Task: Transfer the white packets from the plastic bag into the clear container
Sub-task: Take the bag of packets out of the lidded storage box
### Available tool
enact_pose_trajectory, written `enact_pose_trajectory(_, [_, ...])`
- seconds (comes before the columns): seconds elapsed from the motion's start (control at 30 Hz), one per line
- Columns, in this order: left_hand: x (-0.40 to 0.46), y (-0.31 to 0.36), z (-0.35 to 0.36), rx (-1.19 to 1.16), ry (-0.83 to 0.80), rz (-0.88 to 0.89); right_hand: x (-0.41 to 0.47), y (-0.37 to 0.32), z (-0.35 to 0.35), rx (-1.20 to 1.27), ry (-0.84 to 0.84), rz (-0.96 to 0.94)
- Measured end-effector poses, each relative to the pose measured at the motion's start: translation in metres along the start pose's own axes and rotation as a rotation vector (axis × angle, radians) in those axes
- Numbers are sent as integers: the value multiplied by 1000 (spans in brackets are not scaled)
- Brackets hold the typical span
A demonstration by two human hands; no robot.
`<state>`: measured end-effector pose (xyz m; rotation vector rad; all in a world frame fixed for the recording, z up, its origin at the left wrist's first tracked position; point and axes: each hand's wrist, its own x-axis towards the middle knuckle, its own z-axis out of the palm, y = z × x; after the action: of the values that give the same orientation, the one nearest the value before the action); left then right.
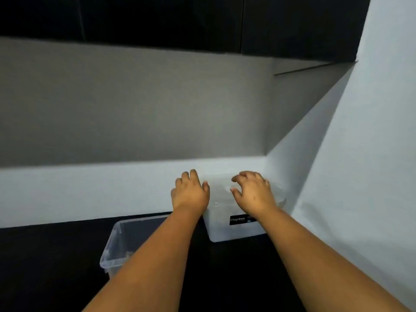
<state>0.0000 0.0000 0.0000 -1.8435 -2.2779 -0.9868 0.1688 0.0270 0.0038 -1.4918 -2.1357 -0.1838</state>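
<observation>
A translucent lidded box (227,233) with a black "Megabox" label stands on the dark surface against the white backdrop. My left hand (190,192) rests at the left edge of its lid (219,194), fingers pointing away. Over the lid's right half is my right hand (253,192), fingers spread and slightly bent, holding nothing. An open clear container (114,246) sits nearer and to the left, partly hidden by my left forearm. No plastic bag or white packets show.
The black tabletop (45,266) stretches to the left and front. A low white backdrop (90,192) runs behind the boxes, and a tall white panel (360,176) closes the right side. Above hangs a grey wall with dark cabinets.
</observation>
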Motion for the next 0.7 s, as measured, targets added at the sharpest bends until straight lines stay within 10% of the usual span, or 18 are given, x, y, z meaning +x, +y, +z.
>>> enact_pose_trajectory(0.17, [21,-13,81,-410,-209,-298,-8,45,66,216,-107,313])
enact_pose_trajectory(0.47, [81,-48,150,-776,-296,-712,18,83,134,814,178,1000])
enact_pose_trajectory(0.7, [98,-55,175,-920,-335,-676,39,85,154,1193,334,1216])
